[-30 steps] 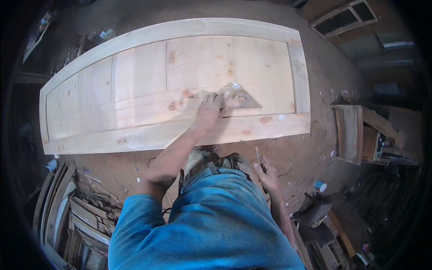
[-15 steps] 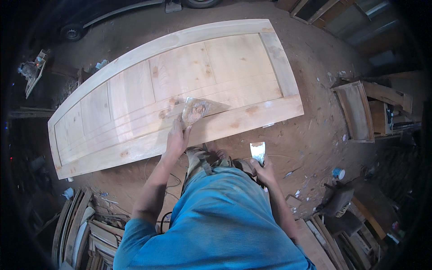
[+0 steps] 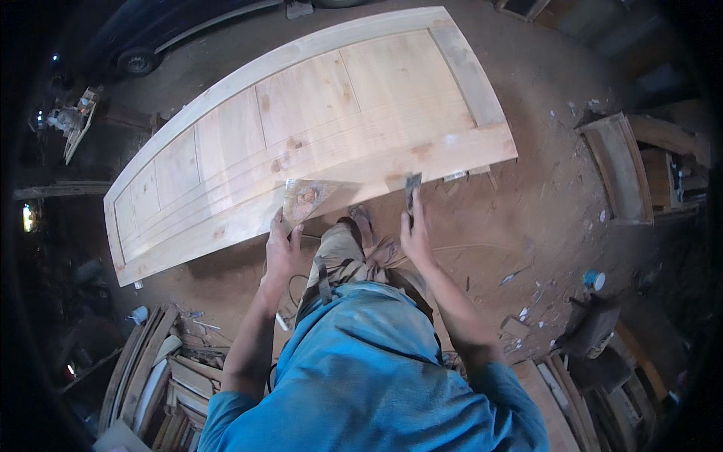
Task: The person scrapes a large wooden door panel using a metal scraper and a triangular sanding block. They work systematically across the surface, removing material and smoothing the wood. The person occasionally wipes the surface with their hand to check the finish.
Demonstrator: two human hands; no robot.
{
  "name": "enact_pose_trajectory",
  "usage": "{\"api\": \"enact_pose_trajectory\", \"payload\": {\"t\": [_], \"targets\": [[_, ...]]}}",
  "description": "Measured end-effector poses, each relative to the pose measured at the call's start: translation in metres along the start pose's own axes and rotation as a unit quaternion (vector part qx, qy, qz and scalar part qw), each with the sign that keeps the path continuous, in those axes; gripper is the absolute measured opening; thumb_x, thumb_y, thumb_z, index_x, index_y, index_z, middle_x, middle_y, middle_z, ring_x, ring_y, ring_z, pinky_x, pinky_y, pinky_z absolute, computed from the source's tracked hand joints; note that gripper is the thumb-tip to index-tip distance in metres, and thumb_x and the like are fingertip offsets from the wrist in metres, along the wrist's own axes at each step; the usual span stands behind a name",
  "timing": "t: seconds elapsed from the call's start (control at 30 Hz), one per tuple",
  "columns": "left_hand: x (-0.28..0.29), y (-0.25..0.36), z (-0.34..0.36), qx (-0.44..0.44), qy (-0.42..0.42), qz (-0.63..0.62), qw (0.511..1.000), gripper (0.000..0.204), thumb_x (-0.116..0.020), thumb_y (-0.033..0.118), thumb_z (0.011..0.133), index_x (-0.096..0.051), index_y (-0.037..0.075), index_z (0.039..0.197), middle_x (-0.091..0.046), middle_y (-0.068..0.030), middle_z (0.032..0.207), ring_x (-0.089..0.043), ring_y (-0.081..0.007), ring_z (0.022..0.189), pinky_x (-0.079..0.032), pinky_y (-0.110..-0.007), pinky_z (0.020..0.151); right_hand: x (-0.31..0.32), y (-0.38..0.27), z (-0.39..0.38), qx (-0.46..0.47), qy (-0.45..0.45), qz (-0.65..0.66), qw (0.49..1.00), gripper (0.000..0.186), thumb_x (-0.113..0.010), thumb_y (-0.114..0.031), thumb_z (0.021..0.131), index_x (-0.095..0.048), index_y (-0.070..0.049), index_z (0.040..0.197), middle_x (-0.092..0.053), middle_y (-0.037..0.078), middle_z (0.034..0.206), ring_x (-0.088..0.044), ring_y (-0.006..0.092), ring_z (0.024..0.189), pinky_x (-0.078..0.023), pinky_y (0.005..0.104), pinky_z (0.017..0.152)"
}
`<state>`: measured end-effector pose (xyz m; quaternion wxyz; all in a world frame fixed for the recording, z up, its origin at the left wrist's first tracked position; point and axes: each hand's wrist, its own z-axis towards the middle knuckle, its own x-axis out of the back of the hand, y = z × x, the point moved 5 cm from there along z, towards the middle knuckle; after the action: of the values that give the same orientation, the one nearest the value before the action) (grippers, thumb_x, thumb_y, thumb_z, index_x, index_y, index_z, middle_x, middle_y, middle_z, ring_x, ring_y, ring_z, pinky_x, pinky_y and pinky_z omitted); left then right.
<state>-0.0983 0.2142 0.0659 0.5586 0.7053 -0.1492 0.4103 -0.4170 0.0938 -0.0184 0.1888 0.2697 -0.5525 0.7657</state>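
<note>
A large pale wooden door panel [image 3: 399, 154] lies flat before me, with brown filler patches dotted over its frame and inset boards. My left hand [image 3: 283, 245] grips the corner of a flat board [image 3: 307, 197] that carries a lump of brownish filler, held over the door's near edge. Closed round a handle, my right hand [image 3: 416, 230] holds a putty knife [image 3: 413, 181], its dark blade at the door's near edge. Whether the blade touches the wood I cannot tell.
A dark vehicle [image 3: 203, 30] stands beyond the door. Stacked timber offcuts [image 3: 139, 369] lie at the lower left, more boards [image 3: 561, 384] at the lower right. A wooden drawer-like frame [image 3: 617, 169] and a small blue-white can [image 3: 594, 280] are on the dirt floor at right.
My right hand has moved up and left, bringing the putty knife from beside my hip to the door's near edge. My left hand with the filler board has shifted slightly left and nearer me.
</note>
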Motion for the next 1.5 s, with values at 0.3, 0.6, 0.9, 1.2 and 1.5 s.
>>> {"api": "enact_pose_trajectory", "payload": {"t": [0.3, 0.6, 0.9, 1.2, 1.5], "targets": [[0.02, -0.012, 0.016, -0.002, -0.057, 0.041, 0.998, 0.061, -0.062, 0.02, 0.106, -0.035, -0.008, 0.153, -0.054, -0.0382, 0.141, -0.058, -0.0521, 0.127, -0.05, -0.052, 0.104, -0.046, -0.004, -0.012, -0.138, -0.025, 0.007, 0.99, 0.07, -0.061, -0.013, 0.103, -0.032, -0.019, 0.167, -0.056, 0.032, 0.131, -0.06, 0.0529, 0.11, -0.052, 0.054, 0.089], [-0.016, -0.029, 0.088, -0.092, -0.129, 0.037, 0.987, 0.063, -0.065, 0.022, 0.104, -0.038, -0.007, 0.152, -0.055, -0.0377, 0.14, -0.058, -0.0524, 0.126, -0.05, -0.052, 0.103, -0.068, 0.015, -0.104, -0.161, -0.076, -0.056, 0.982, 0.059, -0.056, -0.017, 0.105, -0.041, -0.012, 0.162, -0.061, 0.028, 0.128, -0.067, 0.046, 0.103, -0.053, 0.0526, 0.092], [-0.036, -0.042, 0.115, -0.215, -0.138, 0.039, 0.966, 0.062, -0.072, 0.02, 0.097, -0.045, -0.005, 0.147, -0.057, -0.0292, 0.131, -0.056, -0.0477, 0.122, -0.046, -0.053, 0.106, 0.0, 0.041, -0.06, -0.394, 0.147, 0.234, 0.877, 0.033, -0.056, -0.029, 0.109, -0.058, 0.0, 0.123, -0.065, 0.007, 0.083, -0.063, 0.0184, 0.074, -0.052, 0.039, 0.068], [-0.01, -0.019, 0.12, -0.247, -0.125, 0.03, 0.96, 0.057, -0.076, 0.024, 0.094, -0.055, 0.0, 0.141, -0.057, -0.0235, 0.132, -0.054, -0.0437, 0.125, -0.046, -0.051, 0.107, 0.007, -0.002, 0.023, -0.302, 0.036, 0.014, 0.953, 0.031, -0.06, -0.029, 0.108, -0.061, 0.0, 0.097, -0.064, 0.009, 0.07, -0.062, 0.0193, 0.065, -0.048, 0.0382, 0.062], [-0.041, 0.031, 0.105, -0.101, -0.302, -0.166, 0.933, 0.05, -0.077, 0.041, 0.096, -0.065, -0.003, 0.119, -0.072, -0.0223, 0.107, -0.073, -0.0311, 0.093, -0.058, -0.04, 0.082, -0.05, -0.092, 0.001, -0.376, -0.016, 0.124, 0.918, 0.03, -0.06, -0.028, 0.109, -0.058, -0.001, 0.095, -0.065, 0.007, 0.071, -0.061, 0.0152, 0.065, -0.048, 0.0338, 0.06]]}}
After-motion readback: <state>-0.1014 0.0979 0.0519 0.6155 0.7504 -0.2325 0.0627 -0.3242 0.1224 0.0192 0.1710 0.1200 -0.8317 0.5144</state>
